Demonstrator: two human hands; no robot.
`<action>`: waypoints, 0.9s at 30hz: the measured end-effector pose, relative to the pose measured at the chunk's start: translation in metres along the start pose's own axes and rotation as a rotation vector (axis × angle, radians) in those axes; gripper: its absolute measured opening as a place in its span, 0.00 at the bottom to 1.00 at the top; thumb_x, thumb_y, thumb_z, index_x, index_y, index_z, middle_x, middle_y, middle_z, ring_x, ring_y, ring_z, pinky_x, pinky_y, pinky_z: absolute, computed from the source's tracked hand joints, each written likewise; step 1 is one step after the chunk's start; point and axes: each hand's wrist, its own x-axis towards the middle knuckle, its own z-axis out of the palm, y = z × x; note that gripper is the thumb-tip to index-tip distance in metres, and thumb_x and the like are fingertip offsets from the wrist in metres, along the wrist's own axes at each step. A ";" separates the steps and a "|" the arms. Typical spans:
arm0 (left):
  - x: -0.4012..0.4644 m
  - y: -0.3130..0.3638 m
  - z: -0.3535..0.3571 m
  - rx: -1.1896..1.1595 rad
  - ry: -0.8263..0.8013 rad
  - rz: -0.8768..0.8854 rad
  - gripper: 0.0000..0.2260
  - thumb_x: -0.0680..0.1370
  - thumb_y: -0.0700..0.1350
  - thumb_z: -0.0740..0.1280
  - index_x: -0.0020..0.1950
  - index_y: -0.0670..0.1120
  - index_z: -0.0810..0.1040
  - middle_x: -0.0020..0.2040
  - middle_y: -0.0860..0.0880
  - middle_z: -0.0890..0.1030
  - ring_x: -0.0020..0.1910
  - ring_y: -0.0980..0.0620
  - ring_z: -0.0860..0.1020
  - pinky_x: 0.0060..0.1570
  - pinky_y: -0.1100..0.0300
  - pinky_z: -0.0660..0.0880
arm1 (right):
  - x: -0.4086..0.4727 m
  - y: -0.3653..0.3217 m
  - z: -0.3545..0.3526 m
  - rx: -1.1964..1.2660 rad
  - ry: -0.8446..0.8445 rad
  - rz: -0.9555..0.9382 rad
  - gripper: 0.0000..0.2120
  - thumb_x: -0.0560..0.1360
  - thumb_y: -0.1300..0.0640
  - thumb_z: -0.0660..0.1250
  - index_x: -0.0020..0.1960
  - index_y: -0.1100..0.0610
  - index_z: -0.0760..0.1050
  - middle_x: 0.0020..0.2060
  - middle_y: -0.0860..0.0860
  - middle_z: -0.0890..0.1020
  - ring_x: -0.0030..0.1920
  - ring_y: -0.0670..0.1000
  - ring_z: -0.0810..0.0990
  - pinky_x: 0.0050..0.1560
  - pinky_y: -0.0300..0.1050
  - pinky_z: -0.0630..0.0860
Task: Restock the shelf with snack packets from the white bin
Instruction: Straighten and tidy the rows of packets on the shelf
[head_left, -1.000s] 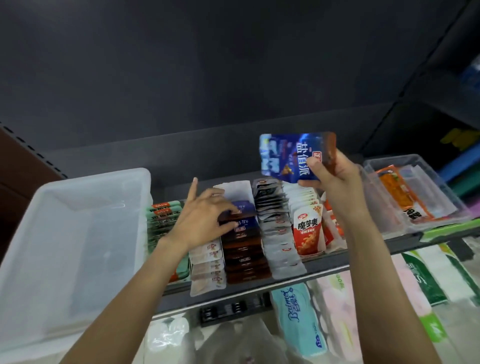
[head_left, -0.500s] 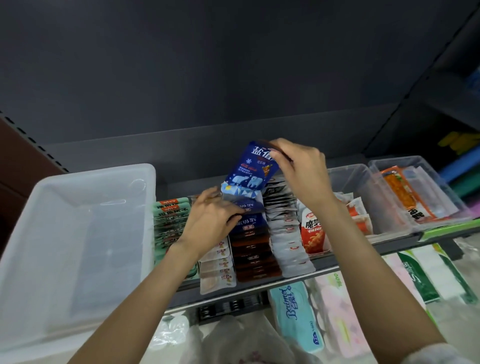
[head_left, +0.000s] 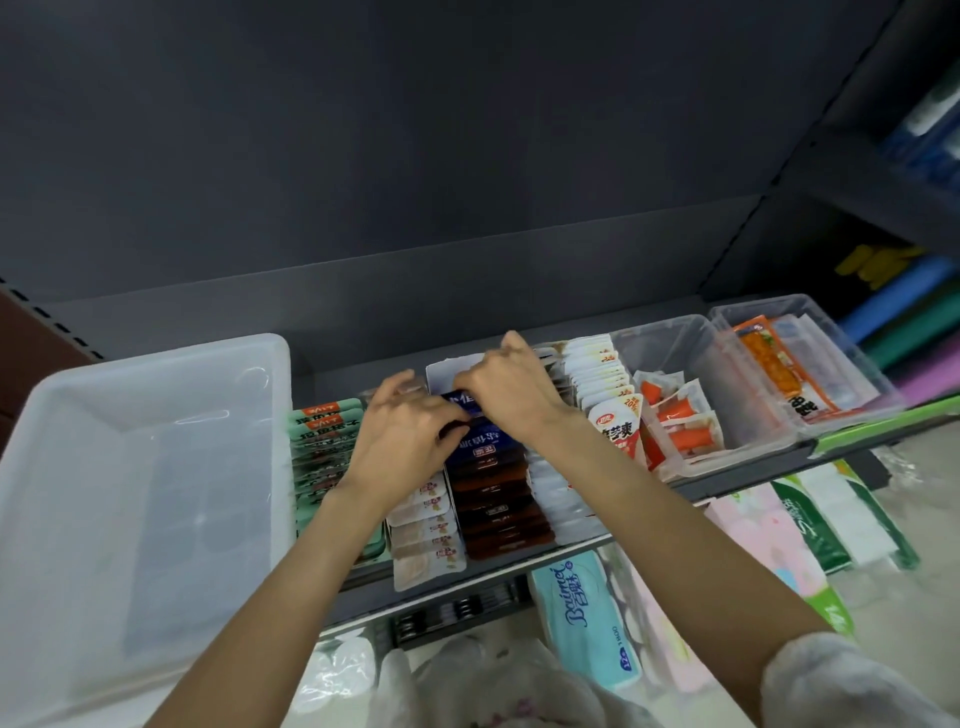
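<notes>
Hands (head_left: 457, 410) curled, pinching blue packet (head_left: 465, 404)

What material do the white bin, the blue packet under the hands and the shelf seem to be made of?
White bin: likely translucent plastic, smooth and slightly glossy; light glints on its rim and its floor shows through faintly.
Blue packet: probably printed plastic film or foil with a sheen; it is partly hidden by the hands.
Shelf: looks like dark grey painted metal, matte; thin straight edge.

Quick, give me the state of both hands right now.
Left hand: fingers curled on the blue packets in the row.
Right hand: pinching the top edge of a blue packet.
</notes>
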 end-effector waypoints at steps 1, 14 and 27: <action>-0.001 0.000 0.000 -0.011 0.027 0.002 0.02 0.69 0.49 0.74 0.41 0.52 0.84 0.37 0.53 0.84 0.42 0.50 0.82 0.62 0.54 0.62 | 0.001 0.001 0.001 0.015 -0.005 -0.003 0.12 0.76 0.60 0.59 0.51 0.49 0.78 0.39 0.49 0.82 0.46 0.52 0.77 0.54 0.46 0.59; 0.051 0.037 -0.030 -0.428 0.056 -0.269 0.19 0.74 0.49 0.70 0.62 0.49 0.71 0.60 0.52 0.75 0.60 0.53 0.73 0.60 0.56 0.70 | -0.127 0.097 -0.001 0.666 0.369 0.433 0.20 0.73 0.57 0.70 0.64 0.52 0.73 0.61 0.50 0.77 0.62 0.52 0.72 0.62 0.50 0.71; 0.085 0.049 0.025 0.209 -0.339 -0.093 0.24 0.75 0.57 0.65 0.68 0.49 0.67 0.59 0.48 0.80 0.57 0.50 0.77 0.70 0.54 0.56 | -0.068 0.105 0.020 0.397 0.007 0.024 0.33 0.73 0.53 0.68 0.73 0.56 0.59 0.68 0.55 0.70 0.69 0.54 0.65 0.69 0.48 0.58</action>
